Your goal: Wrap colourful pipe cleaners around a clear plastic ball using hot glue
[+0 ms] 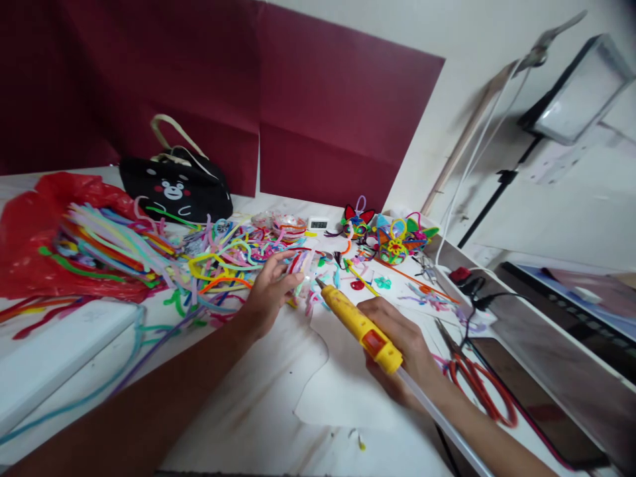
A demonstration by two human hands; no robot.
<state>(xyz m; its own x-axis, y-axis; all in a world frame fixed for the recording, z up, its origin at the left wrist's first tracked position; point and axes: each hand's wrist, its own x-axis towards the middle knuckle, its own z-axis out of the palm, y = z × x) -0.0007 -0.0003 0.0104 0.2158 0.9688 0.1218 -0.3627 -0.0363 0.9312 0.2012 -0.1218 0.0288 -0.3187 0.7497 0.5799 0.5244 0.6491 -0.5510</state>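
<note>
My right hand [400,341] is wrapped round a yellow hot glue gun [355,321]. A long translucent glue stick [437,414] sticks out of its rear, and its nozzle points up and left toward my left hand [271,291]. In the fingers of that hand is a small craft piece [297,264] in pink, white and purple that looks like pipe cleaners; its exact form is blurred. The nozzle is close to this piece, but I cannot tell whether they touch. Under the glue gun lies a white sheet [342,391] on the marbled table.
Loose pipe cleaners [228,255] and a red plastic bag [30,232] cover the left. Behind stand a black bag [173,189], a small digital clock [318,224] and colourful pipe-cleaner masks [392,244]. Orange-handled scissors [477,381] and a phone [536,404] lie at right; a white box [64,351], left.
</note>
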